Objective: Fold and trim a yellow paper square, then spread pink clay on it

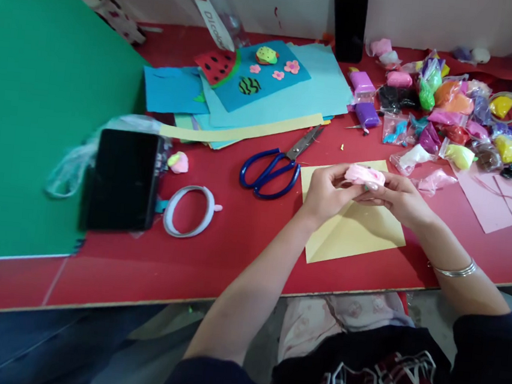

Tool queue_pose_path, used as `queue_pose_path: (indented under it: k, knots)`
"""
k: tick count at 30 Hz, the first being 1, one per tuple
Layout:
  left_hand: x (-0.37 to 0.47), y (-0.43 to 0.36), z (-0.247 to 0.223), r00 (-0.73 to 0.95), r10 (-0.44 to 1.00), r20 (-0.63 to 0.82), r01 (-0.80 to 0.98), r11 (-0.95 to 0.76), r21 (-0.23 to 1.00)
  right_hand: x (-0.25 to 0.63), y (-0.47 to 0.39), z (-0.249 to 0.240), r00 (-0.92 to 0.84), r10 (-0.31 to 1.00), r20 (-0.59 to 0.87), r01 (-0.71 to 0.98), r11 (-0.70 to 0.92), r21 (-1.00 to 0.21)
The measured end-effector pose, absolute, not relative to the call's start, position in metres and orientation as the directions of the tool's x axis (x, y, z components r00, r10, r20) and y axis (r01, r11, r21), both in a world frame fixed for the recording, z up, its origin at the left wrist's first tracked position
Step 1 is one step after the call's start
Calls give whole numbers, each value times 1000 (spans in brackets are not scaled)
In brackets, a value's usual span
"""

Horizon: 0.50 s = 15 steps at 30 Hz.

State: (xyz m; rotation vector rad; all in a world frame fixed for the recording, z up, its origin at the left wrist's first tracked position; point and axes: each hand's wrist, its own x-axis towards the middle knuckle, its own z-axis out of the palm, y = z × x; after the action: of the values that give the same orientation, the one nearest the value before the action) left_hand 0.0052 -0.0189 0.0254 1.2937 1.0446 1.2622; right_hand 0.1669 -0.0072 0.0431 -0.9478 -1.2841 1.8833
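A lump of pale pink modelling clay is held up between both hands, its surface creased and uneven. My left hand grips its left end, fingers behind and thumb in front. From the right, my right hand closes on the same lump, fingertips meeting the left thumb below it. Under the hands lies a creased yellow paper sheet on the red table. Blue-handled scissors rest left of the paper, blades partly apart. The palms and the lump's underside are hidden.
Several bagged coloured clays crowd the back right, near pink paper sheets. Blue papers with a clay watermelon slice lie at the back. A tape roll, a black tablet-like device and a green board stand left.
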Motion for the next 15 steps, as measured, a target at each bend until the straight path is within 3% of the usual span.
queue_pose_path:
  k: [4,7,10,12,15]
  knots:
    - [-11,-16,29,-2,986,164,-20,-164,986,174,-2,44,-379,898,-222,-24,-250,-968]
    - [-34,-3,22,-180,981,76,-116,-98,988,182,5,48,-252,942,-221,-111,-255,-961]
    - [-47,6,13,-290,954,75,-191,-135,972,184,8,50,-305,927,-220,-264,-304,-915]
    - [-42,6,10,-234,959,160,-182,-205,962,180,7,48,-411,883,-226,-321,-372,-871]
    - [-20,-3,13,-29,970,243,-93,-244,965,168,-1,44,-501,835,-226,-264,-396,-879]
